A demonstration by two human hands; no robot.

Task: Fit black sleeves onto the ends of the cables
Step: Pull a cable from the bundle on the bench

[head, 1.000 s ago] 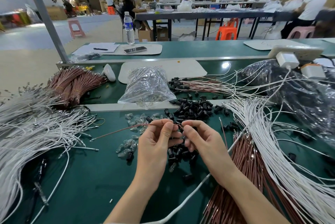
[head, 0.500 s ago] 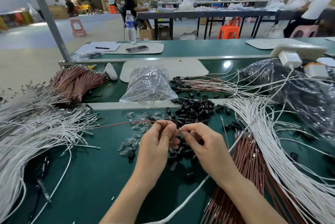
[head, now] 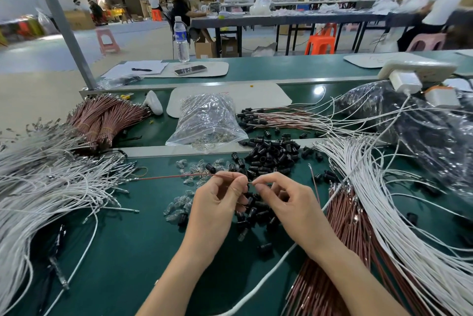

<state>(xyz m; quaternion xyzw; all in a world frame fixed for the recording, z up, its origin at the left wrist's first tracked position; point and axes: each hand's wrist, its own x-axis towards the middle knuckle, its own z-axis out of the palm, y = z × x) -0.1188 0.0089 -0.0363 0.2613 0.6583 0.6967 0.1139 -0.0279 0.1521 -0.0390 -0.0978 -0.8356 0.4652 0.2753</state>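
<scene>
One brown cable (head: 174,176) near level, long axis left-right, free end pointing left. Left hand (head: 217,203) pinches it; right hand (head: 289,203) pinches right tip, above black sleeves (head: 268,157).

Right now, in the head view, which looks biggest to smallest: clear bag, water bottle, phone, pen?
1. clear bag
2. water bottle
3. phone
4. pen
The bag lies nearer the camera, which enlarges it.
</scene>
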